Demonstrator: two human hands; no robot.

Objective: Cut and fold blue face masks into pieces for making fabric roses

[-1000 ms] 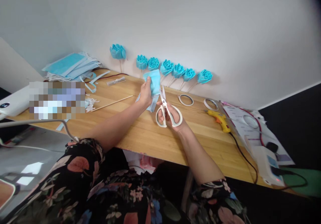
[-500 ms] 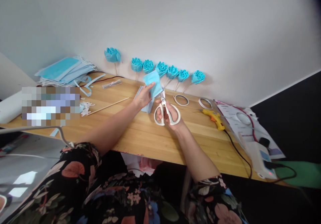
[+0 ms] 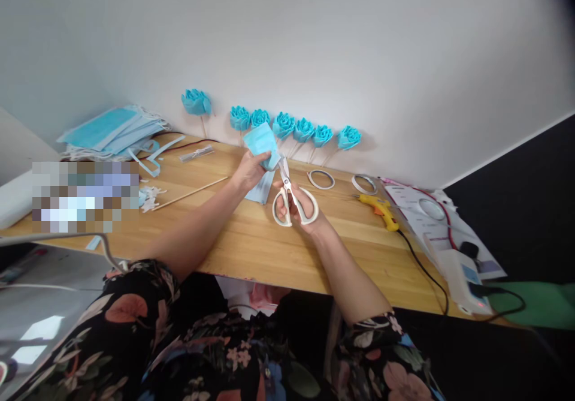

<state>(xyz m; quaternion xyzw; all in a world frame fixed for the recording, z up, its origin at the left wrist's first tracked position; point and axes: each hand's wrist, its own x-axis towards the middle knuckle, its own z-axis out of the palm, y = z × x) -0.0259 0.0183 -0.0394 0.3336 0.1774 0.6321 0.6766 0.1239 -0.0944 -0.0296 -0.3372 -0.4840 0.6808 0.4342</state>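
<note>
Pinched in my left hand (image 3: pixel 251 169) is a light blue piece of mask fabric (image 3: pixel 261 139), lifted above the table. My right hand (image 3: pixel 296 205) grips white-handled scissors (image 3: pixel 287 181), with fingers through the loops. The blades point up at the lower right edge of the fabric and look slightly parted; whether they bite into it I cannot tell. Beneath my left hand, more blue fabric (image 3: pixel 259 190) lies on the wooden table (image 3: pixel 265 245). Behind the hands, several blue fabric flowers (image 3: pixel 284 125) on sticks lean against the wall.
A stack of blue masks (image 3: pixel 108 130) lies at back left, near cut strips (image 3: pixel 150 160), a thin stick (image 3: pixel 191 194) and scraps (image 3: pixel 150 197). Tape rolls (image 3: pixel 321 179) and a yellow glue gun (image 3: pixel 381 210) with a cord are on the right, beside a white power strip (image 3: pixel 462 278).
The fabric in my left hand has tilted and shifted a little left. The scissors have turned slightly with their tips leaning left. The whole view has moved a little.
</note>
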